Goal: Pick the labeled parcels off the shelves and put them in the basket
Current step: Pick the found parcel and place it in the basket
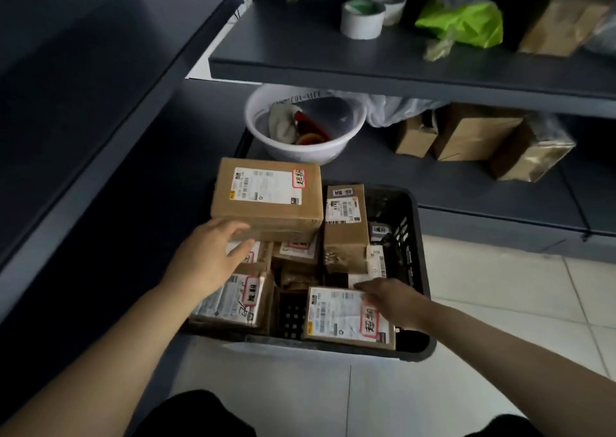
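Note:
A black plastic basket point(415, 246) stands on the floor, filled with several labeled cardboard parcels. The largest parcel point(268, 200) lies on top at the far left, label up. My left hand point(213, 253) hovers with straight fingers at its near edge, touching or almost touching it. An upright parcel point(345, 226) stands to the right. A flat labeled parcel point(346, 316) lies at the near right, and my right hand point(393, 298) rests on its far right corner, fingers relaxed. Another labeled parcel point(233, 300) lies at the near left.
A dark shelf unit point(333, 66) stands behind the basket. The upper shelf holds tape rolls point(361, 18), a green bag point(466, 20) and a brown parcel point(560, 23). The lower shelf holds a white basin point(305, 123) and brown parcels point(473, 133). White floor tiles lie to the right.

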Motion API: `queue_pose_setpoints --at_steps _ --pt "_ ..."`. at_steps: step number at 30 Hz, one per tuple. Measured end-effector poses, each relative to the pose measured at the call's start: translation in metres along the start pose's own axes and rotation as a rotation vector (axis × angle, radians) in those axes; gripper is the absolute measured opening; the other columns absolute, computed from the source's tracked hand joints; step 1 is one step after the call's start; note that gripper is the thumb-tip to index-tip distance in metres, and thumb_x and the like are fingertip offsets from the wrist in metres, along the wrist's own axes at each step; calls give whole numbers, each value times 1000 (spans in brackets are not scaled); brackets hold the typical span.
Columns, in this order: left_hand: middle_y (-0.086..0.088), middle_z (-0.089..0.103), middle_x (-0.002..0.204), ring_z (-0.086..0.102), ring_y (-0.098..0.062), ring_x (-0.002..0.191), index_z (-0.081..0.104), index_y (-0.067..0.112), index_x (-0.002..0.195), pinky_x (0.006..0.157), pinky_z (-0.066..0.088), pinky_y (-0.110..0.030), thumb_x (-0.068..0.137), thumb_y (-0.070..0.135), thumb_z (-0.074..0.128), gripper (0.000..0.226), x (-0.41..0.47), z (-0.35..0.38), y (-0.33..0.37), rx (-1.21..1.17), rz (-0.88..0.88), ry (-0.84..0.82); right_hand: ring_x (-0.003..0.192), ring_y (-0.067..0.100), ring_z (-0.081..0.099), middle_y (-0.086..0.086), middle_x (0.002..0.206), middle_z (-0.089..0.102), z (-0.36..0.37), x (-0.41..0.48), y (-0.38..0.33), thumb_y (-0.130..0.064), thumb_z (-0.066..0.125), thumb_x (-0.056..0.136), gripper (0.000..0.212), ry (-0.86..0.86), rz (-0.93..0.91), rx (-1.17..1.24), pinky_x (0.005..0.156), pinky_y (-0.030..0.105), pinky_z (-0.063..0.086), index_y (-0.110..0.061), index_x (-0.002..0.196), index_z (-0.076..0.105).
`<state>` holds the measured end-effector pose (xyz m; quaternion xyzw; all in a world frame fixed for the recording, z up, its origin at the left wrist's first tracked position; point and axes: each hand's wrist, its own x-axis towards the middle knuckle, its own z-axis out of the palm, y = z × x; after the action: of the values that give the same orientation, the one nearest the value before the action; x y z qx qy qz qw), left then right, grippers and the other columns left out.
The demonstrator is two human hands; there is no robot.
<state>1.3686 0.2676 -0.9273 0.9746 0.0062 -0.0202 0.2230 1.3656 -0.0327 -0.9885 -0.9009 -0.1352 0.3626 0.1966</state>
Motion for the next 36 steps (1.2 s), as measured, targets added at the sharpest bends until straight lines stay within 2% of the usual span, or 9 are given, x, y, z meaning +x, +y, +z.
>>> queue_pose_setpoints --at_steps 4,7,13,18,21,27,31,33,36 --pt "2 58 119 55 -16 105 60 21 119 85 47 -33 88 34 58 33 -1 17 9 -21 34 -39 111 19 58 6 129 56 17 8 14 -28 39 100 36 184 -45 -63 94 29 48 -18 132 52" --pt "4 57 119 55 -14 105 59 23 119 85 47 -34 88 35 57 33 1 22 10 -4 59 -47 124 22 47 3 141 44 21 2 17 -33 43 98 44 234 -113 -37 102 34 44 -23 141 41" --pt "4 56 120 54 -12 105 58 23 120 86 47 -33 88 33 58 34 5 25 11 -3 62 -20 136 24 24 -2 151 20 22 -18 14 -54 68 74 103 92 -189 -415 110 41 32 -32 150 1" --pt "7 56 118 50 -6 104 58 22 122 83 40 -24 87 32 59 36 2 28 19 -51 92 11 125 14 40 -10 139 32 6 -43 26 -60 65 63 103 300 -147 -127 98 24 43 -35 148 13" --pt "8 54 123 49 -8 111 54 25 127 90 42 -26 88 36 57 40 5 34 27 -37 128 14 103 0 51 -31 117 30 -11 -74 33 -71 60 49 99 526 -55 167 78 10 47 -54 133 12" --pt "13 43 135 37 -8 125 41 28 138 103 31 -24 91 37 53 49 17 70 68 46 281 -65 92 -3 54 -28 109 24 -18 -95 21 -78 56 46 85 469 -4 155 74 8 46 -63 122 20" --pt "11 31 148 25 -13 135 34 29 143 109 25 -29 91 42 52 57 37 105 85 131 344 -95 86 1 56 -20 105 30 -35 -113 45 -61 74 53 85 575 143 264 71 10 46 -52 129 36" --pt "7 33 148 31 -19 134 34 27 143 104 34 -37 88 40 57 61 44 117 87 220 391 -128 86 5 52 -11 105 32 -39 -108 56 -58 72 63 85 680 283 284 71 16 45 -40 138 37" --pt "1 58 128 55 -25 108 55 25 128 73 55 -39 64 38 81 71 49 125 87 357 449 -102 97 16 50 -5 107 28 -44 -79 48 -70 61 65 85 748 443 240 75 30 48 -40 140 32"
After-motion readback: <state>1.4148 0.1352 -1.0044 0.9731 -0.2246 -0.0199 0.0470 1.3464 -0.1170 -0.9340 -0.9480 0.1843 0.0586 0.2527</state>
